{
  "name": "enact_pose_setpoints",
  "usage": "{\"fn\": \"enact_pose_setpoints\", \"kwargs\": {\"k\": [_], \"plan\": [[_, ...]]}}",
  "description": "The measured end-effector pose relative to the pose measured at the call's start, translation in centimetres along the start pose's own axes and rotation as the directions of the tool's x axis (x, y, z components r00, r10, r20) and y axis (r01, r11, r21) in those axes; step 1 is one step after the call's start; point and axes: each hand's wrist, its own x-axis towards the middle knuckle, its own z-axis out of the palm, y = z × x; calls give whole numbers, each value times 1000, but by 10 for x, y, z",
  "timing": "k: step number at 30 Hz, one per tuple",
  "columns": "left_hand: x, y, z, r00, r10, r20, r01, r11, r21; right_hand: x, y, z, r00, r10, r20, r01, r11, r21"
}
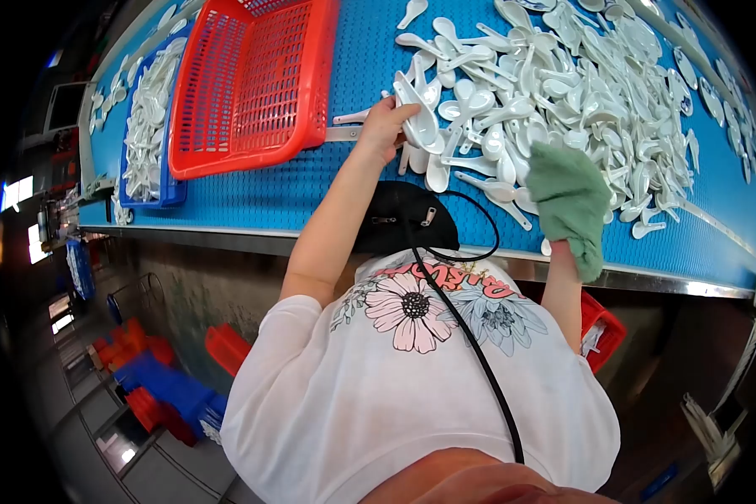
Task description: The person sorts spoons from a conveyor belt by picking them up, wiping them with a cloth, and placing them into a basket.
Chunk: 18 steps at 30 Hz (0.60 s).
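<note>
My left hand (382, 130) is closed around white ceramic spoons (421, 119) at the near left side of a big heap. At least one spoon's bowl points toward me; how many are in the grip I cannot tell. My right hand (564, 250) is wrapped in a green cloth (569, 197), which hides its fingers and hangs past the wrist. The cloth rests against the front of the spoon heap (554, 84). A few loose spoons (500, 193) lie between my two hands, close to the table's front edge.
A red plastic basket (315, 101) stands left of my left hand on the blue textured surface (244, 197). Beyond it, a blue crate (173, 195) holds many spoons. More spoons lie along the far right. A black pouch (407, 214) with a cable sits by the front edge.
</note>
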Motion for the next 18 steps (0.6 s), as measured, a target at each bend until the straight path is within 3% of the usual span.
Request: {"fn": "enact_pose_setpoints", "kwargs": {"k": [3, 5, 7, 8, 9, 10, 13, 15, 17, 18], "plan": [[-26, 4, 12, 1000, 20, 5, -19, 997, -71, 4, 22, 15, 986, 75, 148, -71, 997, -31], [-47, 1, 25, 987, 112, 113, -106, 992, -65, 6, 37, 18, 958, 99, 268, -87, 995, -55], [-59, -2, 33, 985, 94, 143, -79, 991, -106, 6, 43, 29, 944, 97, 316, -81, 995, -65], [-61, -5, 34, 974, 94, 207, -49, 976, -213, 8, 42, 43, 914, -55, 402, 289, 784, -550], [-64, -7, 35, 958, 103, 269, -14, 949, -315, 7, 41, 61, 829, -119, 546, 557, 249, -792], [-71, -4, 34, 949, 79, 304, 22, 948, -317, 4, 44, 81, 956, -68, 284, 215, 824, -525], [-73, -14, 30, 911, 30, 410, 134, 921, -366, -5, 31, 80, 945, 39, 326, 175, 781, -600], [-74, -20, 31, 898, 48, 437, 134, 918, -374, -12, 31, 78, 964, -40, 261, 170, 851, -496], [-75, -25, 32, 904, 73, 421, 144, 876, -461, -19, 16, 83, 980, 197, -40, -190, 842, -506], [-76, -22, 31, 901, 61, 430, 167, 865, -473, -19, 18, 80, 979, 197, -45, -193, 840, -507]]}}
